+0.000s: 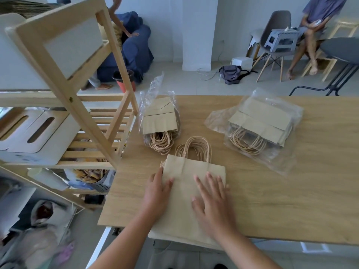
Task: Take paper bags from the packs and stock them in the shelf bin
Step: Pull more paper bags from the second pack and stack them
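A stack of brown paper bags (186, 193) with twine handles lies flat at the front edge of the wooden table (281, 200), overhanging it slightly. My left hand (157, 195) rests on the stack's left edge, thumb along its side. My right hand (213, 200) lies flat on top of the stack, fingers spread. Two opened clear plastic packs hold more bags: the left pack (160, 119) near the shelf and the right pack (260, 129) further right. The white shelf bin (35, 133) with slot handles sits on the wooden shelf (93, 123) to the left.
The shelf's slanted wooden post (77, 90) stands close to the table's left edge. Lower shelves hold a grey basket (101, 185) and clutter. Behind the table are a seated person (314, 26), a grey chair (272, 43), a black round table (343, 49) and a dark bag (231, 73) on the floor.
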The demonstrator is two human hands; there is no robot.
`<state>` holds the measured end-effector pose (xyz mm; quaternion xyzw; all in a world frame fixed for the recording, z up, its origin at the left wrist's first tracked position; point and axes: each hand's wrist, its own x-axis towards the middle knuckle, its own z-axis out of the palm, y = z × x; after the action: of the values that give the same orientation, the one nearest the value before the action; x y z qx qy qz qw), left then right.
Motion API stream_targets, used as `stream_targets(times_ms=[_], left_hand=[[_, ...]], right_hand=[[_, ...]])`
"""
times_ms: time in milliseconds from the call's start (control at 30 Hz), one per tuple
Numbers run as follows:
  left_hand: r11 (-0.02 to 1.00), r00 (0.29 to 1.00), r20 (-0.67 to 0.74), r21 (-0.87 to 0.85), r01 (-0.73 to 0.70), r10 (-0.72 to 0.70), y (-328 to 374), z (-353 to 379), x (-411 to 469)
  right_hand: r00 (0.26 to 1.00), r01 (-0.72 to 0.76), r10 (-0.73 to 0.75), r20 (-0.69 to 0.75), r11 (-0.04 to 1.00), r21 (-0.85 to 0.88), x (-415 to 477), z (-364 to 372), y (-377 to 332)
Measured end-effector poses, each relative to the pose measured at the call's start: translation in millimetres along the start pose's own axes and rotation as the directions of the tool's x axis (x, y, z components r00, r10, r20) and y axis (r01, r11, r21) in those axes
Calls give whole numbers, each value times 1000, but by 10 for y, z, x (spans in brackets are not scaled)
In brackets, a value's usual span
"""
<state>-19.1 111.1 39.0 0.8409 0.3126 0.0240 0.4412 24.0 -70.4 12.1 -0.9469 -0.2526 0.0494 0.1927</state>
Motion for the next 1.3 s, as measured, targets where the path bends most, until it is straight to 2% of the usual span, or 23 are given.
stream_targets(times_ms=[133, 200, 300, 367, 400, 533, 600, 667, 733, 833, 1000, 1100, 1167, 1233, 1300], left_hand=[[942, 988, 71, 300, -153, 138, -68, 37, -120], [895, 965, 139, 364, -258, 221, -25, 38, -150], [726, 899, 273, 530, -438, 343, 61, 119, -172], [610, 873, 338, 625, -487, 351, 112, 234, -173], [590, 872, 352, 642, -490, 341, 135, 302, -174], [606, 885, 379, 647, -463, 271, 201, 531, -152], [610, 887, 380, 646, -458, 263, 227, 578, -154], [646, 885, 366, 608, -462, 288, 230, 564, -162], [713, 881, 317, 519, -471, 352, 191, 496, -137], [754, 880, 205, 456, -473, 429, 70, 383, -70], [726, 953, 225, 619, -300, 203, -4, 342, -39], [717, 965, 223, 650, -251, 136, 140, 406, 30], [720, 961, 238, 643, -263, 139, 247, 442, 56], [752, 946, 254, 579, -317, 203, 299, 425, 29], [852, 956, 167, 435, -291, 241, 246, 355, 6]], right_hand=[[996, 24, -14, 86, 993, -118, 19, -29, 204], [992, 10, 8, 130, 991, -137, -12, -128, 384], [990, -9, 34, 136, 985, -174, -131, -259, 740], [987, -12, 44, 152, 978, -210, -206, -333, 957], [984, -16, 55, 167, 974, -227, -239, -361, 1051], [975, -84, 137, 176, 956, -281, -266, -508, 1227], [980, -118, 152, 127, 964, -240, -212, -575, 1126], [992, -74, 92, 84, 977, -202, -151, -578, 953], [992, -14, 42, 121, 975, -224, -134, -487, 822], [984, -56, 95, 148, 967, -249, -180, -352, 840], [978, -141, 177, 107, 950, -279, -296, -350, 1132], [974, -170, 206, 94, 939, -298, -295, -409, 1262], [964, -203, 244, 105, 932, -302, -273, -453, 1289], [948, -264, 303, 94, 918, -296, -240, -490, 1250], [957, -282, 291, 0, 929, -241, -181, -528, 1100]])
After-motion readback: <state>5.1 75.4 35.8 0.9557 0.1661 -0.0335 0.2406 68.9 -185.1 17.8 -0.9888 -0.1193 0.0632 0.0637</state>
